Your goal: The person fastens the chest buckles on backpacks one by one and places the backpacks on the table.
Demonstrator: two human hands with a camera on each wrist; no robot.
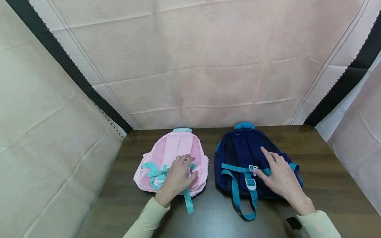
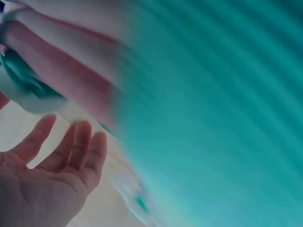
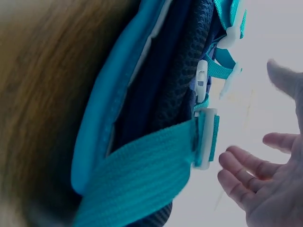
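Two small backpacks lie with their strap sides up on a brown table. My left hand [image 1: 179, 175] is over the pink backpack [image 1: 171, 145], fingers loosely bent and holding nothing. Turquoise straps [image 1: 188, 201] cross that bag, one end hanging past its lower edge. Above the navy backpack [image 1: 238, 145], my right hand [image 1: 279, 177] spreads its fingers and thumb. The right wrist view shows this hand [image 3: 270, 177] apart from the teal strap [image 3: 142, 170] and white buckles [image 3: 207, 137]. A blurred turquoise strap [image 2: 203, 123] fills much of the left wrist view, beside the left hand [image 2: 61, 170].
The wooden table [image 1: 116, 205] ends at the back against a pale creased fabric wall [image 1: 208, 82]. Similar fabric walls stand on the left [image 1: 59, 132] and right [image 1: 360, 142]. A small black object [image 1: 294, 223] is by the right sleeve.
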